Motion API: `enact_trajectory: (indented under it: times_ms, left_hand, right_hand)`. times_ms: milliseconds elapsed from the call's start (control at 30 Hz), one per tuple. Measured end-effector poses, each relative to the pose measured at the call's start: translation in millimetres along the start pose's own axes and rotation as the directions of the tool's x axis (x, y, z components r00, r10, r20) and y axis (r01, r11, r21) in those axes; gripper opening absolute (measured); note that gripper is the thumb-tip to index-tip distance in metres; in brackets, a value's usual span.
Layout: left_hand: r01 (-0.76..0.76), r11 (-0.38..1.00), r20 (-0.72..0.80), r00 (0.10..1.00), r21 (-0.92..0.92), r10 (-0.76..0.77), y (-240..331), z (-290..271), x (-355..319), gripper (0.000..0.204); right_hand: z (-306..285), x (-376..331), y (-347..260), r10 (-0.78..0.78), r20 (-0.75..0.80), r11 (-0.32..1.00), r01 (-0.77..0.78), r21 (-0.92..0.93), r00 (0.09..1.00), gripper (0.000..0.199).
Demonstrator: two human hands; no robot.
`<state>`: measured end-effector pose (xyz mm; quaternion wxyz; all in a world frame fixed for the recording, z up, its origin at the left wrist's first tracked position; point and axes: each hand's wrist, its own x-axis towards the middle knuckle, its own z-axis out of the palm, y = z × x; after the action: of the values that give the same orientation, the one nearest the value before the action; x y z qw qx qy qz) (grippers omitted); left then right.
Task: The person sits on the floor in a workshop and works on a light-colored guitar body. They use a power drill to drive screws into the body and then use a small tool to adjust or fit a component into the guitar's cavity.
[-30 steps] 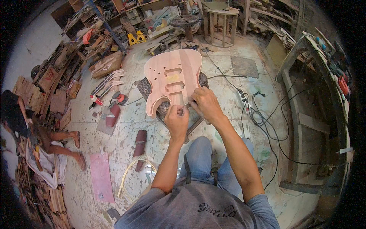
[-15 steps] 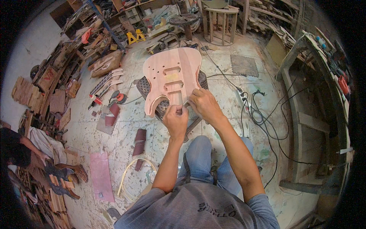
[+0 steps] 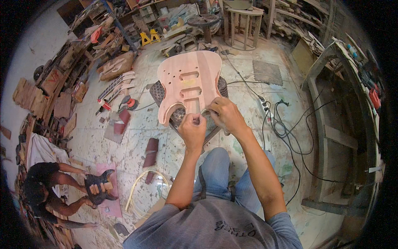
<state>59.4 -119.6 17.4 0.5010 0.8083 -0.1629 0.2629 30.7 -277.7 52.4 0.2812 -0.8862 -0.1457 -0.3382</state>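
Note:
An unfinished wooden guitar body (image 3: 171, 85), pale pinkish with routed cavities and drilled holes, lies on a woven-patterned stool (image 3: 156, 93) in front of my knees. A thin cream edging runs along its rim. My left hand (image 3: 192, 129) is closed, thumb and fingers pinching at the body's near end beside the neck pocket. Just right of it, my right hand (image 3: 227, 117) has its fingers curled over the near right horn at the cutaway. Both hands hide whatever small piece may lie between the fingertips.
A coil of cream strip (image 3: 139, 191) and rolled sandpaper (image 3: 151, 152) lie on the floor at left, near an orange sander (image 3: 132, 103) and guitar necks (image 3: 120, 89). A co-worker (image 3: 43, 186) holds a dark guitar body (image 3: 98, 186). Black cables (image 3: 286, 130) and a power strip (image 3: 266, 110) lie right.
The co-worker at lower left has leaned further into view and moved the dark guitar body right, over the pink sheet. My hands stay at the cutaway, with slight finger movement in the right.

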Motion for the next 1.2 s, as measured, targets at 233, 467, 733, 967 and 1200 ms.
enact_trajectory:
  times_ms: [233, 467, 733, 967, 1200]
  left_hand:
    - [0.060, 0.996, -0.004, 0.998, -0.060, -0.061, -0.4, 2.6, -2.4, 0.007]
    - [0.022, 0.999, -0.021, 1.000, -0.037, -0.023, -2.5, 5.2, -3.3, 0.009]
    - [0.068, 0.996, -0.003, 0.998, -0.058, -0.068, 0.7, 2.9, -2.8, 0.010]
    - [0.044, 0.998, 0.006, 0.999, -0.038, -0.044, -8.9, 4.1, -7.0, 0.009]
    - [0.013, 1.000, -0.017, 1.000, -0.019, -0.013, -14.7, 9.2, -11.1, 0.009]
  right_hand:
    - [3.5, 1.6, 3.7, -0.075, 0.071, 0.992, 0.082, -0.097, 0.995, 0.013]
    - [4.5, 4.4, -0.3, -0.035, 0.060, 0.990, 0.043, -0.132, 0.998, 0.012]
    - [4.2, 11.5, -2.5, -0.096, 0.092, 0.982, 0.110, -0.156, 0.991, 0.022]
    - [1.6, 13.4, -1.3, -0.070, 0.136, 0.982, 0.093, -0.166, 0.988, 0.020]
    - [2.7, 17.2, 5.4, -0.092, 0.149, 0.993, 0.101, -0.057, 0.985, 0.019]
